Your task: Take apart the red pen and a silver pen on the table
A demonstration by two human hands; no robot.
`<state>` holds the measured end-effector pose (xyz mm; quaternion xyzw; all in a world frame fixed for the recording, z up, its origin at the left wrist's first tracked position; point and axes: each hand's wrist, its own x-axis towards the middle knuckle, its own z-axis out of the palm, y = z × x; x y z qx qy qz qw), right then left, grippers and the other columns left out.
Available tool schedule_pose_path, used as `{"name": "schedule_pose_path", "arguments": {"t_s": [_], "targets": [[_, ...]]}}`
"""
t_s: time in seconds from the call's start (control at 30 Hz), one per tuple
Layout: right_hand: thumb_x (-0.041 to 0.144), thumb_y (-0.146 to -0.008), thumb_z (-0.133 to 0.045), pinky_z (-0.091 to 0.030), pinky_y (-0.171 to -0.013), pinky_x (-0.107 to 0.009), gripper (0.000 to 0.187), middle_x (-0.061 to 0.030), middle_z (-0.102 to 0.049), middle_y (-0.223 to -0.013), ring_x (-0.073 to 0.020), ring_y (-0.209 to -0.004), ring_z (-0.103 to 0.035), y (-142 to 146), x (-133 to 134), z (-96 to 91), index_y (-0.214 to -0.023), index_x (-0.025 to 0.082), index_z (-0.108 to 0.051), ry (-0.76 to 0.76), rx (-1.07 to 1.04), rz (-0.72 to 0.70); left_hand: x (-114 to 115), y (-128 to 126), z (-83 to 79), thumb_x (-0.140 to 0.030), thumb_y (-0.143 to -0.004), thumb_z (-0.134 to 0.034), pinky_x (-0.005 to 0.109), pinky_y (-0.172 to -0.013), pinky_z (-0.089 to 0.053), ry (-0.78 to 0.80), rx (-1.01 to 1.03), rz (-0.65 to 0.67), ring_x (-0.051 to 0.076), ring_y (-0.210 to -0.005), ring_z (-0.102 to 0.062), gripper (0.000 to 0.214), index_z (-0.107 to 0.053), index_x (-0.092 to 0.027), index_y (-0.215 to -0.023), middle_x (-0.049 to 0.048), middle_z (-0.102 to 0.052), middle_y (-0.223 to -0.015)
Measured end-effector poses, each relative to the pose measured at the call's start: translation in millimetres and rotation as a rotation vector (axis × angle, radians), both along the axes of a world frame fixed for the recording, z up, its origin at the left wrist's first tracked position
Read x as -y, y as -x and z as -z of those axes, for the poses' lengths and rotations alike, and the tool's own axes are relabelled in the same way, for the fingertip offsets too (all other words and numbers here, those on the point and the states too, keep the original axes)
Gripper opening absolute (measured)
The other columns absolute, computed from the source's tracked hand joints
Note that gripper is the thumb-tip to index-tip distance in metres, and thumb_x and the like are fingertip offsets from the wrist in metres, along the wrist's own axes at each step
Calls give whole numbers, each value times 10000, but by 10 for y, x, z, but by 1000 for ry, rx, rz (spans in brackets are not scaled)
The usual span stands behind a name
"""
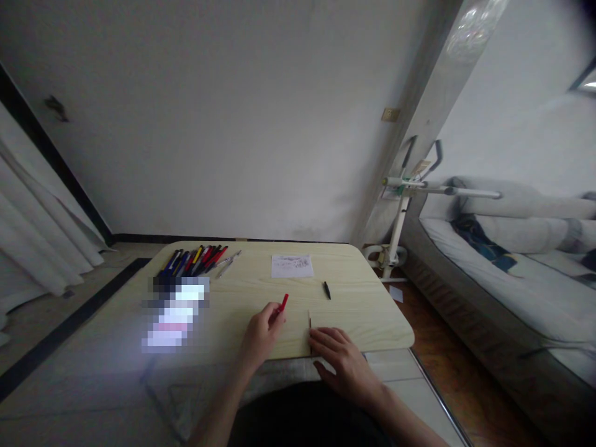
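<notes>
My left hand point(261, 335) is closed around a red pen piece point(284, 302) that sticks out past the fingers, above the light wooden table point(363, 310). My right hand point(339, 360) rests on the table's front edge with fingers stretched out flat, its fingertips touching a thin dark stick-like part point(310, 323). A small black pen piece point(326, 290) lies on the table a little beyond my right hand.
A row of several pens point(195, 259), red, blue, black and yellow, lies at the table's far left. A printed paper slip point(292, 266) sits at the far middle. A blurred patch point(174, 313) covers something on the left. A bed point(512, 273) stands right.
</notes>
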<state>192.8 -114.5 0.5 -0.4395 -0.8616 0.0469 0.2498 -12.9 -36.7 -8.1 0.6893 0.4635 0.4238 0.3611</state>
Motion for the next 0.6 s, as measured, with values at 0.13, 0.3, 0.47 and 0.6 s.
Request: {"name": "schedule_pose_path", "arguments": {"t_s": [0.13, 0.3, 0.47, 0.6], "targets": [[168, -812, -520, -443, -806, -377, 289, -61, -611, -1092, -218, -960, -536, 29, -30, 66, -1088, 242, -565, -35, -30, 2, -5, 0, -7, -348, -791, -477, 240, -622, -446, -1, -8, -11, 170, -681, -608, 203, -583, -187, -854, 39, -648, -738], [170, -845, -485, -449, -756, -345, 222, -43, -638, -1039, -195, -883, -553, 88, -1, 87, -1016, 257, -599, -54, -57, -34, -1, -6, -35, -339, -792, -472, 233, -600, -435, -20, -30, -12, 166, -657, -607, 189, -585, -193, -833, 28, -645, -708], [188, -838, -501, -462, -738, -346, 186, -57, -658, -982, -195, -854, -573, 61, -49, 65, -966, 251, -620, -71, -263, 12, -4, -15, -26, -337, -793, -468, 235, -604, -436, -25, -22, -17, 164, -656, -602, 183, -571, -191, -832, 27, -640, -708], [247, -828, -522, -484, -731, -336, 112, -62, -666, -856, -190, -810, -607, 58, -186, 3, -880, 217, -616, 29, -681, 236, 1, -12, -34, -337, -800, -455, 237, -604, -434, -21, -25, -12, 161, -649, -594, 174, -553, -195, -823, 19, -629, -696]]}}
